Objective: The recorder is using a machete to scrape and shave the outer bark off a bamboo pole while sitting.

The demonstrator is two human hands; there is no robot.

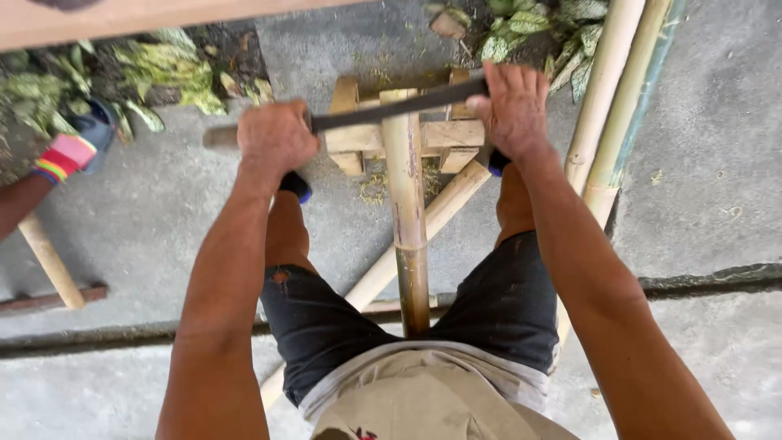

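Two hands are working one long dark blade [391, 107] laid crosswise over an upright bamboo pole [406, 195]: the left hand [275, 137] is wrapping its fingers shut around the wooden handle [220, 135], while the right hand [513, 106] is pressing down on the far end of the blade, its fingers curled over the back edge. The pole is standing between the person's knees, its top resting against a small wooden block frame [444, 134] on the concrete floor [700, 187], its lower end running down toward the dark shorts [505, 305]. Judging by its look, the pole is stiff, hollow and fairly light, with a smooth skin that is likely slippery, so it is probably best steadied by the legs and the frame; the blade seems rigid and is safest held by the handle and the blunt back. Another bamboo length [423, 224] is lying slantwise beneath, and more poles [607, 106] are leaning at the right. Someone else's arm with a striped cuff [65, 156] is showing at the left edge. Hidden are the blade's cutting edge, the pole's foot, and the right fingertips.
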